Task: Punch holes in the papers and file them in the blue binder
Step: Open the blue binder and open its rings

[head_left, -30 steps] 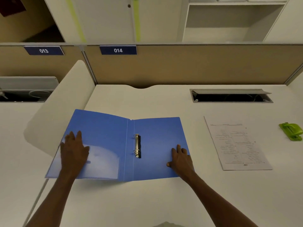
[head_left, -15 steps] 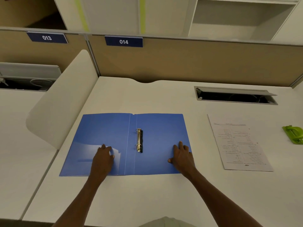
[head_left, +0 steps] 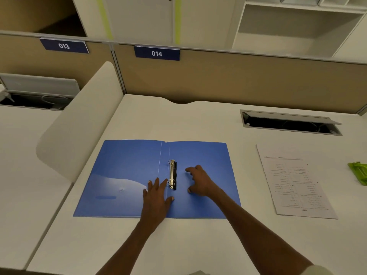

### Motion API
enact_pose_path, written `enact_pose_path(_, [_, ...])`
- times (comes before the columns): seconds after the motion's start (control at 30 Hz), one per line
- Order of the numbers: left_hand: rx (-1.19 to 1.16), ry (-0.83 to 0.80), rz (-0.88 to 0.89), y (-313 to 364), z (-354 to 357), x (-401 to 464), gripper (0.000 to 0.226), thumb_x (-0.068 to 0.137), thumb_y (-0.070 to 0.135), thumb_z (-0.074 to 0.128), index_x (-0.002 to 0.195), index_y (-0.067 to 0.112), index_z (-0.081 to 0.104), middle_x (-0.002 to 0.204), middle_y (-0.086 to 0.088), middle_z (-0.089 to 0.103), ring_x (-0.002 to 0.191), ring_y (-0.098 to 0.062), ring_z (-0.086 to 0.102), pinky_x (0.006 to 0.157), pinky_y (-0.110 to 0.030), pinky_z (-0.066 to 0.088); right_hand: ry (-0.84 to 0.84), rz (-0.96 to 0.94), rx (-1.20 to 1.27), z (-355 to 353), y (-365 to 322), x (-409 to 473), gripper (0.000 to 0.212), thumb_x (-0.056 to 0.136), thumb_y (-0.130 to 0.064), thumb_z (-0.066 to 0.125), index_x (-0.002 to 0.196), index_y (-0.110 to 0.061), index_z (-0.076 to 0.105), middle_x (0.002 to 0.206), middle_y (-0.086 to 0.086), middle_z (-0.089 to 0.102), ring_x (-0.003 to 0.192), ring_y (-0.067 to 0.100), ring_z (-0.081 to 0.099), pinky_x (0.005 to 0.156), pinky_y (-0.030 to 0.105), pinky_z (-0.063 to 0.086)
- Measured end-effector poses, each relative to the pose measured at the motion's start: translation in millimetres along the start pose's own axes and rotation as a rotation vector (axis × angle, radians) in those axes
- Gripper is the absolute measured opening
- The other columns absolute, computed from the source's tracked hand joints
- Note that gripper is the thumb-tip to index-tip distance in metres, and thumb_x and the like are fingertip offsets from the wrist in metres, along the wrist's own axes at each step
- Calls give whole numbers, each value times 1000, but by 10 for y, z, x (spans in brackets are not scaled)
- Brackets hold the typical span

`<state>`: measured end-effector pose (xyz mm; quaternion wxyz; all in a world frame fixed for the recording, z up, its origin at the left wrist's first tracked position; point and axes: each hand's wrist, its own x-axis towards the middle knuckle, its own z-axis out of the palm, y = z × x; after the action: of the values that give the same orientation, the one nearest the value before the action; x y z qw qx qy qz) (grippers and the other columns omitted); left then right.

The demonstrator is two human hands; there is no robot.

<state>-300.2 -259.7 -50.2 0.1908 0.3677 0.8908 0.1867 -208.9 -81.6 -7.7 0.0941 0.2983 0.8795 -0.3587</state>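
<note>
One blue binder (head_left: 127, 175) lies open and flat on the white desk (head_left: 178, 120), its two covers spread left and right, so its long axis runs across the desk while its spine runs away from the person. One ring mechanism (head_left: 172, 174) with two metal rings sits just right of the spine, lined up along it. One sheet of printed paper (head_left: 294, 181) lies right of the binder, apart from it, long edges running away from the person with a slight tilt. One green hole punch (head_left: 358, 171) sits further right of the binder, cut by the frame edge. The left hand (head_left: 156, 197) lies flat with fingers spread on the binder, at the spine beside the lower ring. The right hand (head_left: 200, 182) rests on the right cover, fingers loosely curled, holding nothing.
</note>
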Motion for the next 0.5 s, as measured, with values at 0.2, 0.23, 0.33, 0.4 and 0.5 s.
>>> enact_pose_path(0.2, [41,42,-53,112,17,13,62,94,54,40,149,27,26,158,-6,21,147,-33,10,118,-49,13,-20,15,-3,-29,-128,243,77,84,5,55,150,-19,24,139,21,31,122,36,47,100,40,45])
enact_pose_path(0.23, [61,43,-61,128,21,11,61,95,55,37,149,28,26,159,-6,21,147,-33,9,118,-49,12,-29,27,-17,-31,-132,280,76,85,4,53,150,-21,22,139,22,31,120,36,48,98,39,46])
enact_pose_path(0.33, [100,39,-82,151,44,-2,60,96,54,33,150,29,22,160,-6,17,148,-33,7,118,-48,9,-58,55,-62,-25,-142,374,76,88,3,50,151,-27,19,138,22,31,113,37,52,92,38,48])
enact_pose_path(0.4, [113,40,-92,154,61,-8,59,97,54,31,150,30,21,160,-6,16,148,-32,6,119,-47,8,-72,71,-97,-24,-149,421,75,89,1,48,150,-29,17,139,22,30,112,37,53,91,38,49])
enact_pose_path(0.5, [143,38,-102,147,74,4,58,97,54,28,150,31,21,160,-5,17,148,-31,7,119,-47,9,-91,90,-137,-27,-165,470,76,90,-1,49,151,-31,15,141,22,28,113,38,52,93,40,49])
